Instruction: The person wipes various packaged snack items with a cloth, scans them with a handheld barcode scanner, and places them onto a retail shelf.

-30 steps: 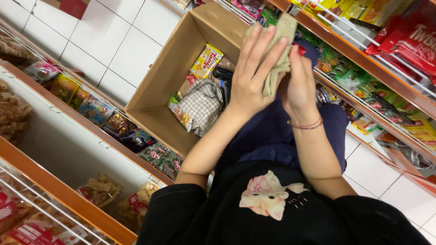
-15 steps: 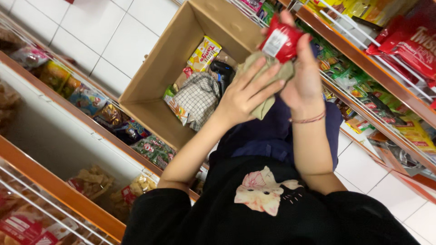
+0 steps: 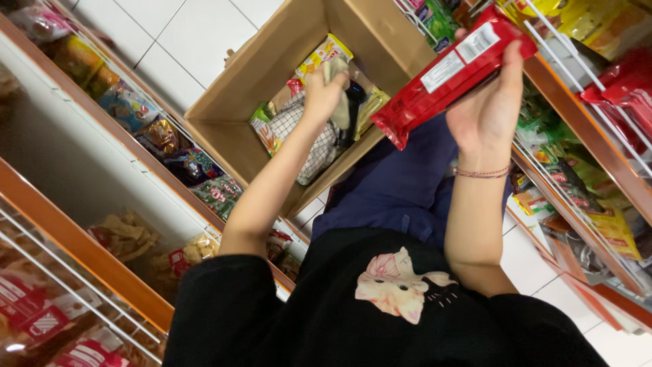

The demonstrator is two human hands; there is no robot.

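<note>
Long red packet (image 3: 445,71) with white label sitting upper right; yellow packet (image 3: 324,54) lying in cardboard box (image 3: 224,115), upper centre.

View, single: the camera on my head. It looks steeply down along my own body, tilted, so the floor tiles and shelf edges run on a diagonal. My black shirt (image 3: 380,319) fills the bottom of the frame, very near the lens. My arms reach up from it toward the top of the frame: my left hand (image 3: 324,95) at upper centre over the cardboard box (image 3: 238,102), my right hand (image 3: 485,109) at upper right, holding the red packet (image 3: 448,68). Shelves: one rack (image 3: 81,238) crosses the left side, another rack (image 3: 598,156) crosses the right edge. White tile floor (image 3: 163,41) shows at upper left. No second view, so nothing is shared.
</note>
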